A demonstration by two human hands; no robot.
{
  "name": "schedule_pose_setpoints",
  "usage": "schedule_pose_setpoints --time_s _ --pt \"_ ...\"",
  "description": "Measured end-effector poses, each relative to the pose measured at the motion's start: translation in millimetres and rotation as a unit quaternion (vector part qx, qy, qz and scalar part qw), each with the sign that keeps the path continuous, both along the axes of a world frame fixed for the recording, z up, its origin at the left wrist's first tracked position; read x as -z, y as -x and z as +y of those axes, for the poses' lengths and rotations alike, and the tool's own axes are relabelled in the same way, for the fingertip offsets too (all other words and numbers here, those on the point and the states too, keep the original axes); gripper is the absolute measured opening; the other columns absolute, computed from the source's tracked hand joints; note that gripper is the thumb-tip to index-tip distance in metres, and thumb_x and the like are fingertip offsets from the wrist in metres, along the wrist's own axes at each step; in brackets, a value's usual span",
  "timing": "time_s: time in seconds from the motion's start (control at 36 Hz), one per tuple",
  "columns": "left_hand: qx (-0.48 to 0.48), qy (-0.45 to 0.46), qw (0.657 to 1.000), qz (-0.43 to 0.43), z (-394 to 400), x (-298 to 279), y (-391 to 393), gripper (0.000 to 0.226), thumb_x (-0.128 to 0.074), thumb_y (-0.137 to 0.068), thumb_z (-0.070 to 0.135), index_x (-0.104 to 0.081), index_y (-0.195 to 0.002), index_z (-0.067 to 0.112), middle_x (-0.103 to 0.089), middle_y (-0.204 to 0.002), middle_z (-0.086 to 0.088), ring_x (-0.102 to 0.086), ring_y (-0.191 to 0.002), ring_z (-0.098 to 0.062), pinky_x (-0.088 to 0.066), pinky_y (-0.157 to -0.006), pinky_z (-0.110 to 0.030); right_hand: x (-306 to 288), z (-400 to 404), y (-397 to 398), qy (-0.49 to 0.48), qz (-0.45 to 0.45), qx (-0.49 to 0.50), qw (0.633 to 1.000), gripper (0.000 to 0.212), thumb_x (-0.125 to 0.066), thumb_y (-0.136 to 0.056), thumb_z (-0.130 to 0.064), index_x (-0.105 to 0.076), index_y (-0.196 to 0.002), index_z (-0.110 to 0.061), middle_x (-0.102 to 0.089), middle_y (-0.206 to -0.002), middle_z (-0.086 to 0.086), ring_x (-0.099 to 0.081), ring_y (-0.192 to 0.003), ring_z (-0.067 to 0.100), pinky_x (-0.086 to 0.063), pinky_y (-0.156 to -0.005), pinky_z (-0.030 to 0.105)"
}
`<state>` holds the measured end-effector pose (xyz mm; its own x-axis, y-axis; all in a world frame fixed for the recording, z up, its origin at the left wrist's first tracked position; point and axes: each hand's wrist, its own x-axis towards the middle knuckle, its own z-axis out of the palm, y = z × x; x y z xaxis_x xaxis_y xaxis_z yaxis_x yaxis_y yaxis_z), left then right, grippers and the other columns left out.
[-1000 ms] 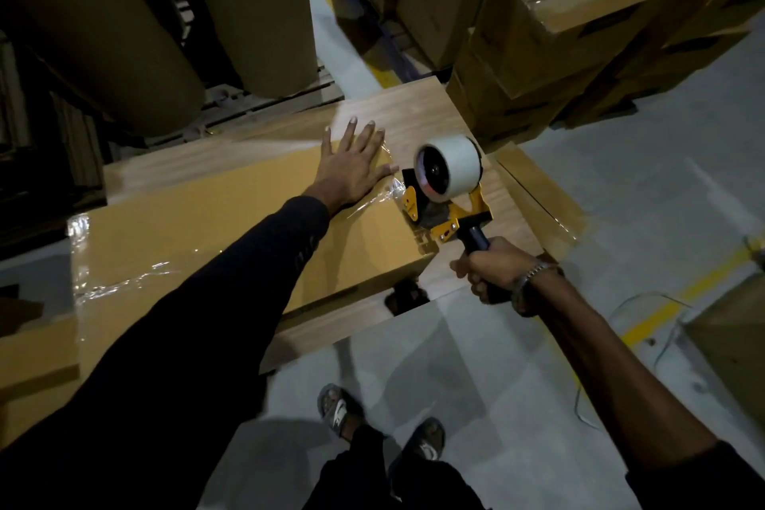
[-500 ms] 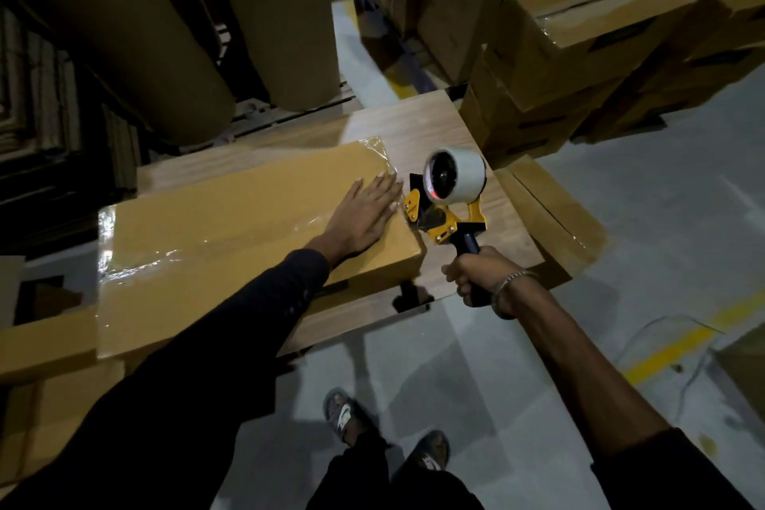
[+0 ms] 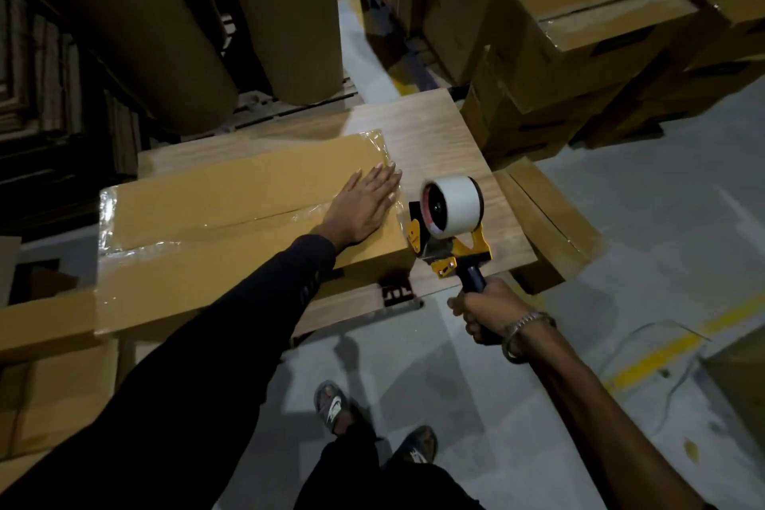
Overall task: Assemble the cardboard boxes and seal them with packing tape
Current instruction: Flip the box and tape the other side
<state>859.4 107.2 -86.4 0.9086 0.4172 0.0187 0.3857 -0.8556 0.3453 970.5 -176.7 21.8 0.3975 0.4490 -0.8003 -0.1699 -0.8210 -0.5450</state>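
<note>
L hand (image 3: 362, 207) flat, fingers straight, pressing long brown taped cardboard box (image 3: 232, 211) on wood-grain table (image 3: 447, 137). R hand (image 3: 488, 313) grasps handle of yellow tape dispenser w/ white roll (image 3: 449, 226) just beside box end.

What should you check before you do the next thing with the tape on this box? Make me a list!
1. Left hand flat on the box, holding it down: ok.
2. Right hand gripping the tape dispenser handle: ok.
3. Tape covers the top seam: ok where visible; part is under the hand.
4. Tape cut free from the dispenser: cannot tell.
5. Box fully supported by the table: not ok, its left end overhangs.
</note>
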Motion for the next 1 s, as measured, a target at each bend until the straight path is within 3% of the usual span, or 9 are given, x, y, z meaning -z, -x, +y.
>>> schedule_pose_setpoints --time_s 0.11,0.25,0.33,0.42,0.56,0.72,0.89,1.0 --pt "-0.019 0.035 0.999 -0.006 -4 -6 -1 0.061 -0.017 -0.113 0.055 -0.015 -0.168 0.029 -0.011 -0.175 0.002 -0.004 -0.162 -0.016 -0.004 -0.131 -0.047 0 -10 2 -0.006 0.017 0.010 1.000 0.007 -0.064 -0.091 -0.001 -0.059 -0.092 -0.006 -0.043 -0.058 0.002 -0.041 -0.045 0.016 -0.035 -0.048 0.027" --pt "-0.033 0.027 0.999 0.023 -9 -12 -1 0.085 -0.027 -0.099 0.083 -0.011 -0.168 0.034 -0.007 -0.175 0.007 -0.002 -0.162 -0.013 -0.002 -0.132 -0.045 -7 -11 3 -0.013 0.021 0.022 0.999 0.012 -0.064 -0.090 0.002 -0.056 -0.090 -0.007 -0.041 -0.056 0.002 -0.039 -0.043 0.016 -0.034 -0.048 0.026" --pt "-0.038 0.018 0.999 0.025 -9 -13 -2 0.098 -0.028 -0.091 0.093 -0.011 -0.168 0.034 -0.007 -0.175 0.008 -0.002 -0.162 -0.014 -0.002 -0.132 -0.045 -10 -17 2 -0.011 0.034 0.023 0.999 0.011 -0.064 -0.090 0.002 -0.064 -0.099 -0.003 -0.042 -0.056 0.001 -0.039 -0.044 0.016 -0.035 -0.046 0.025" --pt "-0.038 0.005 0.999 0.023 -8 -12 -2 0.099 -0.028 -0.090 0.093 -0.013 -0.168 0.034 -0.009 -0.175 0.007 -0.004 -0.162 -0.015 -0.006 -0.132 -0.048 -10 -26 6 -0.004 0.049 0.015 0.999 0.005 -0.065 -0.091 0.000 -0.065 -0.094 -0.005 -0.041 -0.056 0.001 -0.039 -0.043 0.016 -0.035 -0.046 0.025" --pt "-0.035 -0.019 0.999 0.032 -12 -17 -2 0.095 -0.026 -0.091 0.091 -0.019 -0.167 0.034 -0.014 -0.175 0.001 -0.009 -0.162 -0.021 -0.009 -0.131 -0.051 1 -26 15 -0.006 0.073 0.060 0.996 0.015 -0.068 -0.095 -0.007 -0.057 -0.085 -0.005 -0.039 -0.053 0.001 -0.037 -0.041 0.017 -0.033 -0.047 0.025" --pt "-0.027 -0.083 0.996 -0.002 -46 -6 2 0.061 -0.030 -0.108 0.058 -0.041 -0.160 0.029 -0.034 -0.169 -0.004 -0.030 -0.156 -0.025 -0.030 -0.122 -0.058 12 -26 22 -0.007 0.067 0.068 0.995 0.019 -0.067 -0.096 -0.007 -0.055 -0.082 -0.004 -0.038 -0.053 0.002 -0.037 -0.041 0.018 -0.032 -0.048 0.025" --pt "-0.061 -0.027 0.997 -0.025 -41 -11 -2 0.063 -0.041 -0.102 0.065 -0.050 -0.155 0.032 -0.038 -0.167 0.001 -0.035 -0.154 -0.021 -0.031 -0.123 -0.053 27 -23 30 -0.024 0.071 0.095 0.993 0.018 -0.066 -0.094 -0.004 -0.053 -0.082 -0.005 -0.037 -0.049 0.000 -0.035 -0.040 0.018 -0.031 -0.047 0.026" --pt "-0.074 -0.031 0.996 -0.038 -46 -13 -2 0.066 -0.044 -0.101 0.070 -0.054 -0.152 0.030 -0.041 -0.165 0.001 -0.037 -0.153 -0.021 -0.031 -0.124 -0.050 45 -23 51 -0.053 0.118 0.166 0.978 0.019 -0.064 -0.094 0.002 -0.050 -0.082 -0.004 -0.029 -0.050 0.001 -0.029 -0.038 0.015 -0.026 -0.044 0.023"
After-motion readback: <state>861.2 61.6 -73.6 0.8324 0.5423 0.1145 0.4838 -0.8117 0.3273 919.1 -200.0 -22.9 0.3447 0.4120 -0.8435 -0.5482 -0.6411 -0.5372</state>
